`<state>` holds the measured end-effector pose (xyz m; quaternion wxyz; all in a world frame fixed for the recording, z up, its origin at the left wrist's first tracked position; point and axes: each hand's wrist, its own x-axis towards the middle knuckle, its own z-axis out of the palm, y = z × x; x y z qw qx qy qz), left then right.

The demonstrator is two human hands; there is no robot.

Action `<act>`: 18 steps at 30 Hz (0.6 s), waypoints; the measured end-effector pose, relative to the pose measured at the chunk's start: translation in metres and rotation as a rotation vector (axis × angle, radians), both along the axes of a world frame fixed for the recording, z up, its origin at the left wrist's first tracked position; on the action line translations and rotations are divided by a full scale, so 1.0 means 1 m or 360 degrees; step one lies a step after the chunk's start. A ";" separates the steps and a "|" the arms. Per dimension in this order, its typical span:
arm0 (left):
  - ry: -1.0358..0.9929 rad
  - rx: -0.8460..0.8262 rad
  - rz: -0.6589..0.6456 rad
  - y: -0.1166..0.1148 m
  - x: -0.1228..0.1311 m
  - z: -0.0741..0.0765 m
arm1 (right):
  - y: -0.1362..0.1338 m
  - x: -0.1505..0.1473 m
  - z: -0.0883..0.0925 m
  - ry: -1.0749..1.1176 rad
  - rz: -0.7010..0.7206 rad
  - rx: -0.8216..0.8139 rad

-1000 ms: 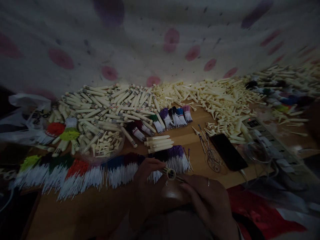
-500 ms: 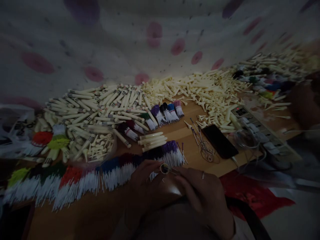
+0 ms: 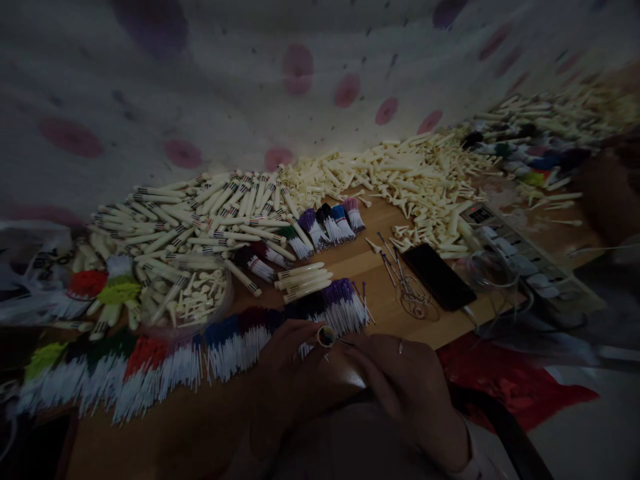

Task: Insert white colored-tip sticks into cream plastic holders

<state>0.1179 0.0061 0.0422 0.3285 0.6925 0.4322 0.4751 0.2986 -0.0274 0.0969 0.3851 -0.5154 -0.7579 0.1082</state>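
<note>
My left hand (image 3: 287, 363) is closed around a cream pen barrel (image 3: 327, 337), its round open end turned up towards me. Dark bits show inside that opening; I cannot make out what they are. My right hand (image 3: 413, 380), with a ring on one finger, pinches a thin, pale stick-like piece (image 3: 346, 343) that points at the barrel's opening. Just beyond my hands stands a row of white pen refills with coloured ends, among them a purple-ended bunch (image 3: 345, 303). Several cream barrels (image 3: 303, 279) lie side by side behind it.
Heaped pens with striped ends (image 3: 215, 207) and cream cone-tipped parts (image 3: 400, 173) line the back. A clear tub (image 3: 227, 300) holds small cream pieces. On the right lie a black phone (image 3: 440, 277), coiled wire (image 3: 414, 297) and a power strip (image 3: 535, 260). A person's arm (image 3: 607, 187) is at far right.
The view has shifted slightly, so my hands appear a little further left. Both keep the same grip, with the thin piece still at the barrel's open end.
</note>
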 end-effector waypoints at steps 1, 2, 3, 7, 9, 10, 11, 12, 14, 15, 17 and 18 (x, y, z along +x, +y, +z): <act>0.0009 0.0004 -0.0004 0.000 0.000 0.001 | 0.000 0.001 0.000 -0.0010 0.0008 -0.0001; 0.0011 0.0021 0.0007 0.000 0.000 0.002 | -0.001 0.001 -0.001 -0.0020 0.0014 0.0005; 0.0013 0.0042 0.0020 0.000 0.000 0.002 | -0.001 0.002 -0.001 -0.0030 0.0020 0.0015; 0.0016 0.0116 0.0013 -0.001 0.000 0.002 | -0.004 0.005 -0.003 -0.0078 0.0034 0.0014; 0.0028 0.0106 0.0004 -0.002 0.000 0.002 | -0.006 0.006 -0.003 -0.0085 0.0034 0.0004; 0.0042 0.0092 0.0006 -0.002 0.000 0.002 | -0.006 0.006 -0.004 -0.0081 0.0032 0.0011; 0.0055 0.0084 0.0009 -0.003 0.000 0.002 | -0.006 0.007 -0.004 -0.0075 0.0032 0.0024; 0.0062 0.0089 0.0007 -0.003 0.000 0.002 | -0.007 0.007 -0.004 -0.0073 0.0033 0.0033; 0.0089 0.0103 -0.0013 -0.004 0.000 0.003 | -0.008 0.007 -0.004 -0.0068 0.0035 0.0044; 0.0106 0.0112 -0.0018 -0.004 0.000 0.002 | -0.008 0.008 -0.004 -0.0066 0.0029 0.0043; 0.0109 0.0152 -0.0017 -0.004 0.000 0.001 | -0.009 0.008 -0.004 -0.0057 0.0007 0.0033; 0.0101 0.0158 -0.0020 -0.003 0.000 0.001 | -0.010 0.008 -0.005 -0.0050 -0.0002 0.0028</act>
